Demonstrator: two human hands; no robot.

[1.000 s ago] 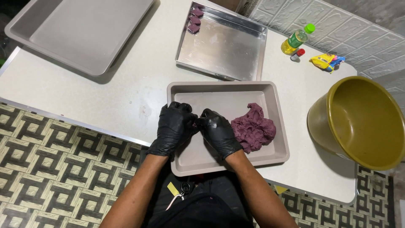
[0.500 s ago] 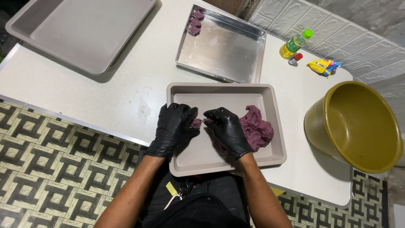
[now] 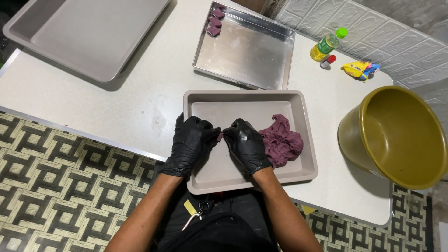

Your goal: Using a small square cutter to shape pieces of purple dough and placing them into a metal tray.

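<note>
Both gloved hands are meeting over the beige tray [image 3: 200, 100] on the desk [image 3: 140, 102]. Left hand [image 3: 191, 142] and right hand [image 3: 245, 144] are pinching a small purple piece [image 3: 219, 136] between their fingertips. Dough [image 3: 282, 140] is lying in the tray's right half; shaped pieces [image 3: 215, 21] are sitting in the steel tray's [image 3: 252, 51] corner.

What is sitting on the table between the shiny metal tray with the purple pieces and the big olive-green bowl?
In the head view, a green-capped yellow bottle, a small red-capped bottle and a yellow packet lie there.
</note>
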